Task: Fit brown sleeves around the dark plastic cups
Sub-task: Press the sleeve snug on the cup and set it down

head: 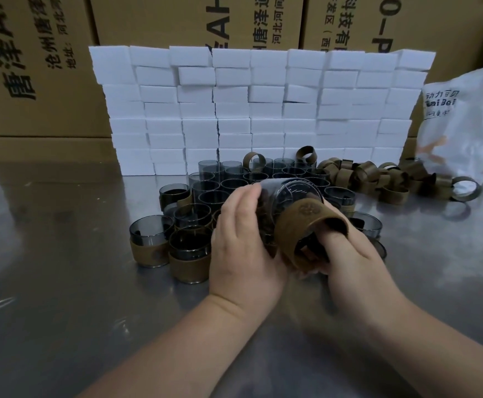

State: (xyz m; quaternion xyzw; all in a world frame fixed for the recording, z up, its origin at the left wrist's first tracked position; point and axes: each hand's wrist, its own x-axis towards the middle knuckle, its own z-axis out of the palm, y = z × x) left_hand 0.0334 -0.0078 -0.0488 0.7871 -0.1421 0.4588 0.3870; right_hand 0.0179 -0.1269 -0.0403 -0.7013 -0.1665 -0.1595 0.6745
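Note:
My left hand [244, 239] grips a dark see-through plastic cup [289, 196] tilted on its side, its base pointing away from me. A brown sleeve [306, 225] with a stamped emblem sits part way over the cup's near end. My right hand [346, 254] holds that sleeve, with fingers tucked inside its rim. Behind the hands stand several bare dark cups [234, 179] in a cluster. Cups wearing brown sleeves [190, 255] stand at the left front. A heap of loose brown sleeves [378, 176] lies to the right.
A wall of stacked white foam blocks [257, 110] rises behind the cups. Brown cardboard boxes [33, 67] stand at the back. A white plastic bag [464, 124] lies at the right, by the sleeves. Everything rests on a shiny metal table [62, 282].

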